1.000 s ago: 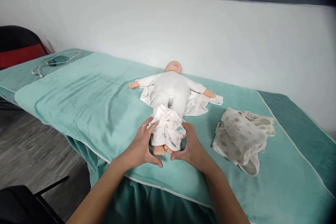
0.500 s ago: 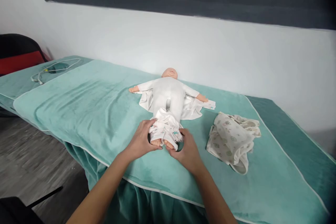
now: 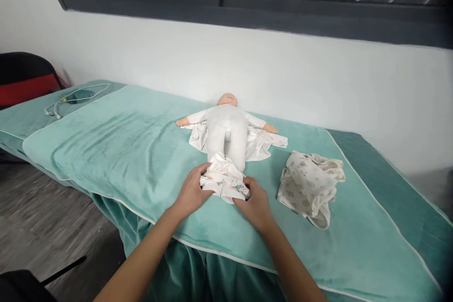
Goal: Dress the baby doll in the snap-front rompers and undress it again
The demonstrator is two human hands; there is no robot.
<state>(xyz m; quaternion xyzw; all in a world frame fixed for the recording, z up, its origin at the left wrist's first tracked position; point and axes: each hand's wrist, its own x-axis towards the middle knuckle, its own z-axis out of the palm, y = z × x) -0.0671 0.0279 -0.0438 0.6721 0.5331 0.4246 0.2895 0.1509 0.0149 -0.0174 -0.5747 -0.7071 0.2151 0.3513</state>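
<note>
A baby doll (image 3: 228,125) in a white bodysuit lies on its back on the teal-covered table (image 3: 116,146), arms spread, head toward the wall. An opened white garment (image 3: 260,144) lies spread under its torso. Small patterned trousers (image 3: 223,178) are bunched around its lower legs, covering the feet. My left hand (image 3: 191,193) grips the trousers' left side. My right hand (image 3: 255,204) grips their right side near the hem.
A crumpled patterned cloth (image 3: 309,184) lies to the right of the doll. A white cable (image 3: 69,96) lies at the table's far left end. A black chair with a red cushion (image 3: 24,80) stands at the left. The wall runs behind the table.
The doll's bare feet showed between my hands earlier; now the trousers cover them. Both hands have closed on the fabric and moved slightly toward me. The view has tilted up.
</note>
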